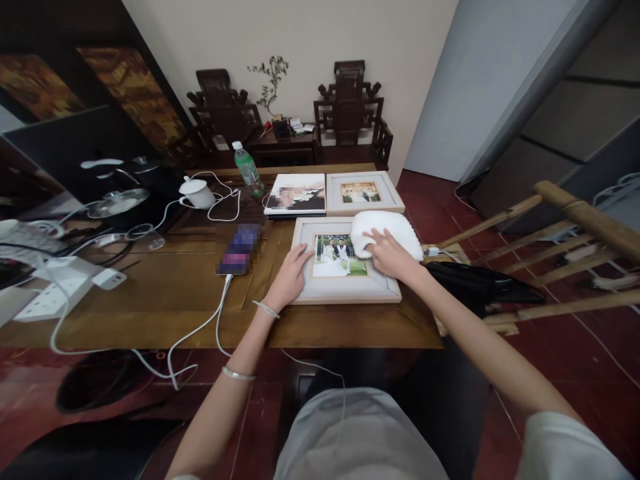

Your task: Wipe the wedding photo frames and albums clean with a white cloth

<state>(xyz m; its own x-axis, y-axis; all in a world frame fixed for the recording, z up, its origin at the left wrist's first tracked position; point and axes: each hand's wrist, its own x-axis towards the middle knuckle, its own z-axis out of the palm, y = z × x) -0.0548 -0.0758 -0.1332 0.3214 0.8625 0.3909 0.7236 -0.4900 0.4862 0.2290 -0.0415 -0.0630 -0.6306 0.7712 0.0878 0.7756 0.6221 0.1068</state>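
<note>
A picture frame (pixel 345 291) with a pale, wide border and a wedding photo lies flat on the wooden table in front of me. My left hand (pixel 289 275) grips its left edge, fingers over the border and thumb side toward me. On the frame's upper right corner, my right hand (pixel 389 255) presses a folded white cloth (pixel 383 227), the fingers bent into it. The cloth covers that corner and reaches past the frame's right side. Behind it lie a second picture frame (pixel 391 189) and a white photo album or panel (pixel 300 180).
Left of the frame lies a phone (pixel 239 250) with a charging cable. A green-labelled bottle (pixel 249 169), a lidded white cup (pixel 198 193), a glass kettle (pixel 117 202) and a power strip (pixel 57 293) stand farther left among cables. A bamboo chair (pixel 575 207) is at right.
</note>
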